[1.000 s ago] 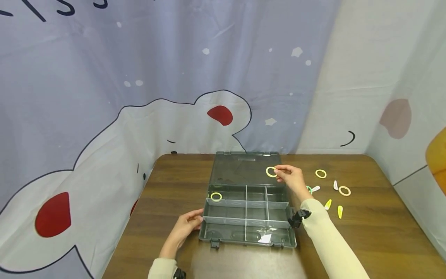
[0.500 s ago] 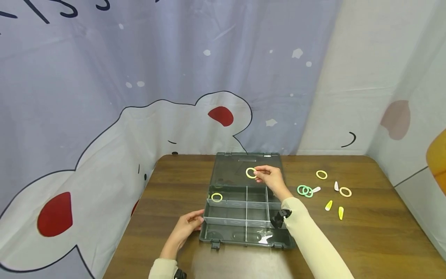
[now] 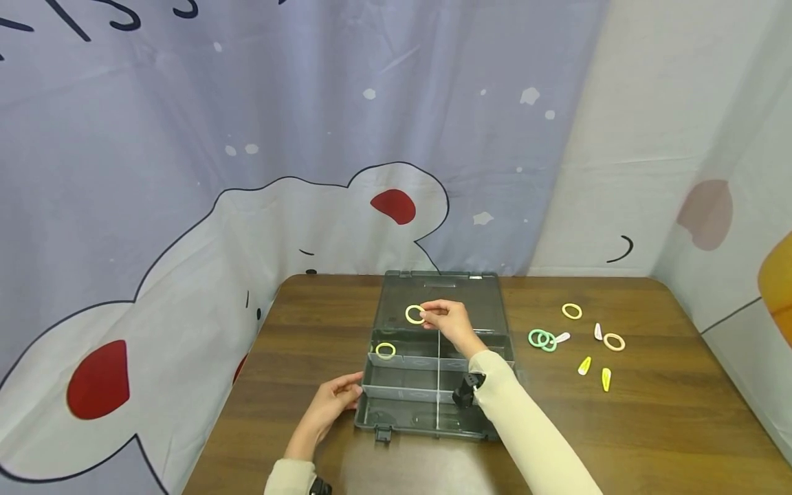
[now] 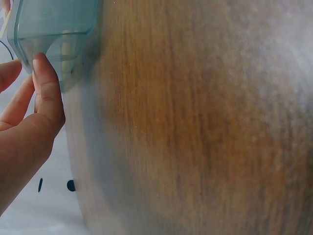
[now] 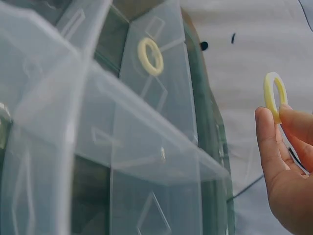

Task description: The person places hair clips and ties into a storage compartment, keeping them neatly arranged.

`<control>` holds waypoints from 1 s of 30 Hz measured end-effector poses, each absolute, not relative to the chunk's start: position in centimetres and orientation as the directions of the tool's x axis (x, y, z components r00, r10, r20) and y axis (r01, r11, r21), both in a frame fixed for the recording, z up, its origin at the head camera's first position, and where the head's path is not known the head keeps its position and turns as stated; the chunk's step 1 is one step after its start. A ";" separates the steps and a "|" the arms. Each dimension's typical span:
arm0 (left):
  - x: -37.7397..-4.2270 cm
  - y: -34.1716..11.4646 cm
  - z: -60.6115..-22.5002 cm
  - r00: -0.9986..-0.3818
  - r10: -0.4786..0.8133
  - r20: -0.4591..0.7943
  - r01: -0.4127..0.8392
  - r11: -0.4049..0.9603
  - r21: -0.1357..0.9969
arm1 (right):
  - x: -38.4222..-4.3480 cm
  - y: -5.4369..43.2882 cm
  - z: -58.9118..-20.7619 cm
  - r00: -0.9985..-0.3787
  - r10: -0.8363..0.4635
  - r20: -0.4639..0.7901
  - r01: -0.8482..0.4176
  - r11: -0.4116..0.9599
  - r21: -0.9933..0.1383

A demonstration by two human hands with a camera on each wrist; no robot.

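Currently, right hand [image 3: 447, 320] pinches yellow ring [image 5: 268, 95] above divided box [image 3: 401, 378]; left hand [image 3: 328, 405] grips box edge; black lettering [image 3: 69, 20] on curtain [image 3: 297, 89] cropped, illegible.

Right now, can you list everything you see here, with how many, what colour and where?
Box: one, see-through grey-green, open on the table
Table: one, brown, under the box
Boxed ring: one, yellow, back-left part of the box
Held ring: one, yellow, in the right hand
Green rings: two, green, overlapping, right of the box
Cream rings: two, pale yellow, table's right side
White clips: two, white, one beside the green rings, one near the cream rings
Yellow clips: two, yellow, nearer the front
Printed cloth: count unclear, grey-blue and white, behind the table
Sleeves: two, cream, on both arms
Left hand: one, bare, at the box's left side
Right hand: one, bare, over the box
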State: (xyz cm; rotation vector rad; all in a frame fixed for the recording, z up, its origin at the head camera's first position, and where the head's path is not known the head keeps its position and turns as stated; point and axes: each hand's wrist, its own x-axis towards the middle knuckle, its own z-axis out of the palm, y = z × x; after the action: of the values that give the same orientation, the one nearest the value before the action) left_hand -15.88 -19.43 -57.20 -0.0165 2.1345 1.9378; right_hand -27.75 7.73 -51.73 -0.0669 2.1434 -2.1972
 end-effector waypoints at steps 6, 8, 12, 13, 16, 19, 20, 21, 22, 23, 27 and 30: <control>-15.9 -19.4 -57.3 -0.966 0.148 -0.209 -0.194 0.109 0.975 | -27.3 5.7 -52.5 -0.993 -0.113 -0.033 0.034 -0.007 -0.999; -15.9 -19.4 -57.3 -0.966 0.147 -0.210 -0.195 0.111 0.975 | -27.1 5.1 -52.8 -0.991 -0.125 -0.039 0.040 -0.003 -0.999; -15.9 -19.4 -57.3 -0.969 0.147 -0.200 -0.184 0.121 0.976 | -26.8 4.0 -53.3 -0.988 -0.143 -0.063 0.061 0.016 -0.998; -15.9 -19.4 -57.3 -0.969 0.146 -0.199 -0.182 0.122 0.976 | -26.7 3.8 -53.5 -0.987 -0.147 -0.069 0.067 0.018 -0.998; -15.8 -19.4 -57.2 -0.969 0.144 -0.202 -0.185 0.121 0.975 | -26.4 3.1 -53.9 -0.985 -0.161 -0.068 0.064 0.032 -0.997; -15.8 -19.3 -57.1 -0.969 0.143 -0.203 -0.188 0.112 0.976 | -26.2 2.6 -54.4 -0.983 -0.166 -0.084 0.076 0.052 -0.996; -15.8 -19.3 -57.0 -0.968 0.143 -0.204 -0.190 0.110 0.976 | -26.2 2.5 -54.5 -0.982 -0.166 -0.086 0.076 0.062 -0.995; -15.7 -19.2 -57.0 -0.969 0.142 -0.204 -0.190 0.107 0.976 | -26.2 2.4 -54.6 -0.982 -0.164 -0.092 0.081 0.072 -0.994; -15.7 -19.2 -56.9 -0.969 0.141 -0.203 -0.190 0.106 0.976 | -26.1 2.3 -54.7 -0.982 -0.160 -0.101 0.088 0.081 -0.993; -15.7 -19.2 -56.9 -0.969 0.141 -0.204 -0.190 0.104 0.976 | -26.1 2.3 -54.8 -0.982 -0.157 -0.110 0.097 0.087 -0.991; -15.7 -19.2 -56.8 -0.969 0.136 -0.208 -0.195 0.104 0.975 | -26.1 2.2 -54.9 -0.978 -0.159 -0.134 0.117 0.110 -0.987; -15.8 -19.3 -57.0 -0.969 0.138 -0.206 -0.192 0.108 0.975 | -26.1 2.2 -54.8 -0.975 -0.165 -0.149 0.124 0.148 -0.981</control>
State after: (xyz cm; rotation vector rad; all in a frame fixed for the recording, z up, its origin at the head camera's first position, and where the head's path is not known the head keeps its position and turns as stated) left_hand -15.81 -19.27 -56.96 -0.0537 2.1411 1.9464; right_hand -26.13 2.15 -54.80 -0.0393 2.2019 -1.9169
